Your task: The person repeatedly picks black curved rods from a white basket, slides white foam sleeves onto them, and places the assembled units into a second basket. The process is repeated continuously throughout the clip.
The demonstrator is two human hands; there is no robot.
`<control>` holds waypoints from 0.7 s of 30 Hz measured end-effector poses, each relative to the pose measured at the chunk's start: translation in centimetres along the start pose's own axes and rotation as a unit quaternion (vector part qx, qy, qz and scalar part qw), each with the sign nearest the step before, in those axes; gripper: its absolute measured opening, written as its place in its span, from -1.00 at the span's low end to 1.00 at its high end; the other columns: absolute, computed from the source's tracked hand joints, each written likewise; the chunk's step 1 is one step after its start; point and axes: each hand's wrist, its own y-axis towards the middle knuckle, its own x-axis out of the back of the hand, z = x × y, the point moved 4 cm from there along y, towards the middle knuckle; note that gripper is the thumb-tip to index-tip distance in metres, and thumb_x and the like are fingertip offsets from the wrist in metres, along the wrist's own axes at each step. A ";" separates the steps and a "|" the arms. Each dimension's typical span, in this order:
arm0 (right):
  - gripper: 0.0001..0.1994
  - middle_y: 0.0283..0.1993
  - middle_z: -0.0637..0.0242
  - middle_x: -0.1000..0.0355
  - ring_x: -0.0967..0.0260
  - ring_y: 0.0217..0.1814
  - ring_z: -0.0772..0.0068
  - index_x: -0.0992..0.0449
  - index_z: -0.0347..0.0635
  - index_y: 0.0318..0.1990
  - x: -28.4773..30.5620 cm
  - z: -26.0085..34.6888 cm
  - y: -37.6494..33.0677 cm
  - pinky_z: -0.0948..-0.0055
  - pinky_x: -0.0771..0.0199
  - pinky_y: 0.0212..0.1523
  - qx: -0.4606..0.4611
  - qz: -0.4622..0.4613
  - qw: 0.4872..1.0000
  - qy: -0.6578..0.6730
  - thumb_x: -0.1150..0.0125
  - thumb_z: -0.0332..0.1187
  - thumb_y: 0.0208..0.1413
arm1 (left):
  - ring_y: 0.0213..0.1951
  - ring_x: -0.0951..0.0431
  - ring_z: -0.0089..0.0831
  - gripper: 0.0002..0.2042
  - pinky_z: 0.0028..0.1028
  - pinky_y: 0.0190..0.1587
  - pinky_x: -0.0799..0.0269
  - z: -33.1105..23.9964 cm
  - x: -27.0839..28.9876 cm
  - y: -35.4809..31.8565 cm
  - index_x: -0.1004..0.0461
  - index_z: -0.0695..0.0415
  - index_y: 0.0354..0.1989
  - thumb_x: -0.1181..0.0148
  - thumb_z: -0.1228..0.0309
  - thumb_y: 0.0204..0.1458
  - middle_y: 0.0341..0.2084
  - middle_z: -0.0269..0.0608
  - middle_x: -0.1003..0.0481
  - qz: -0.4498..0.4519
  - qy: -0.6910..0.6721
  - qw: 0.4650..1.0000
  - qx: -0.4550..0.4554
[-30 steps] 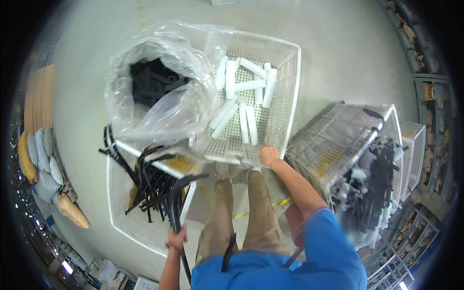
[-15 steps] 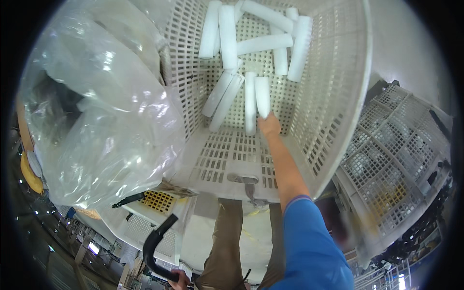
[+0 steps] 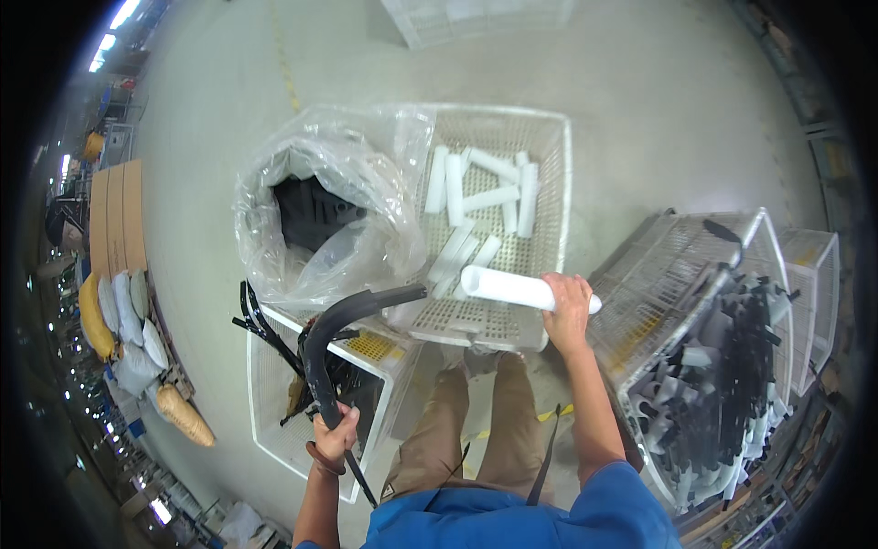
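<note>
My right hand [image 3: 569, 306] is wrapped round a white foam tube [image 3: 505, 285], held level above the near edge of a white perforated plastic basket [image 3: 566, 183]. Several more white tubes [image 3: 455, 188] lie scattered on the basket's floor. In my left hand [image 3: 337, 428] is a black curved tube [image 3: 315, 357], upright at the grip and bending right at the top. Its upper end reaches over the basket's near left corner, apart from the foam tube. Beside the basket stands a clear plastic bag [image 3: 393, 206], open at the top, with dark pieces [image 3: 315, 215] inside.
Below the bag, a white crate [image 3: 253, 393] holds black curved tubes. To the right, another crate [image 3: 768, 265] is heaped with black, grey and white pieces [image 3: 713, 393]. Filled sacks [image 3: 128, 311] and cardboard [image 3: 117, 220] sit at far left. A white crate [image 3: 485, 23] stands beyond.
My right hand has lifted a white tube out of the basket toward me. My left hand has come up with the black curved tube. The view has drawn back, showing more floor.
</note>
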 end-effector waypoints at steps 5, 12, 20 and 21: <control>-0.41 -0.03 0.30 -0.45 -0.38 0.06 0.19 -0.45 -0.03 0.03 9.1 2.9 -0.9 0.03 -0.16 0.26 0.059 -0.051 0.997 -0.022 -0.29 -0.61 -0.32 | -0.82 -0.20 -0.68 -0.81 -0.61 -0.74 -0.02 -3.8 -1.1 -6.5 -0.42 0.13 -0.54 -0.29 0.47 0.07 -0.81 -0.45 -0.30 0.066 0.064 0.994 -0.055; -0.43 -0.03 0.27 -0.45 -0.36 0.08 0.16 -0.44 -0.07 0.01 16.8 4.0 -6.9 -0.01 -0.14 0.27 0.055 -0.116 0.991 -0.048 -0.32 -0.59 -0.30 | -0.80 -0.21 -0.68 -0.83 -0.61 -0.75 -0.03 -4.8 0.7 -13.8 -0.41 0.13 -0.50 -0.30 0.47 0.05 -0.78 -0.45 -0.29 0.070 -0.004 0.995 -0.076; -0.39 -0.03 0.26 -0.45 -0.36 0.07 0.14 -0.42 -0.08 0.05 18.8 13.0 -13.7 0.06 -0.18 0.22 0.114 -0.109 0.987 -0.014 -0.32 -0.58 -0.32 | -0.80 -0.18 -0.66 -0.79 -0.61 -0.74 -0.05 0.0 4.4 -17.9 -0.33 0.09 -0.47 -0.28 0.43 0.08 -0.78 -0.47 -0.24 0.155 0.045 0.983 -0.089; -0.39 -0.02 0.26 -0.45 -0.36 0.07 0.14 -0.42 -0.08 0.04 19.2 14.6 -14.5 0.09 -0.21 0.19 0.128 -0.113 0.985 -0.004 -0.32 -0.58 -0.33 | -0.79 -0.18 -0.67 -0.79 -0.61 -0.74 -0.05 0.8 4.8 -18.2 -0.34 0.09 -0.47 -0.29 0.43 0.08 -0.77 -0.48 -0.24 0.166 0.045 0.981 -0.089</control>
